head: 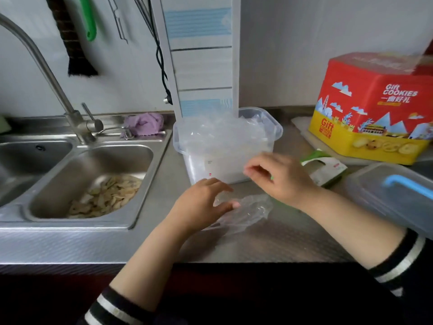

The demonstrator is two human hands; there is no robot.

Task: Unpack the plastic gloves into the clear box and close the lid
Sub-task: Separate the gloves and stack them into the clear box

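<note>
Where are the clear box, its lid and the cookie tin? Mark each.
clear box (277,127): head view, right rim corner.
lid (379,198): head view, flat top beside the blue handle.
cookie tin (365,106): head view, red front face.

The clear box (228,146) stands upright on the steel worktop (293,238), just right of the sink, its top open. It is a translucent plastic tub with rounded corners and a thick rim, and a small label with a red mark shows on its front wall. Crumpled plastic gloves (222,131) fill it and heap above the rim. In front of the box a crinkled clear plastic bag (248,213) lies flat on the worktop. The lid (393,198), clear with a blue handle, lies on the worktop well right of the box.
</note>
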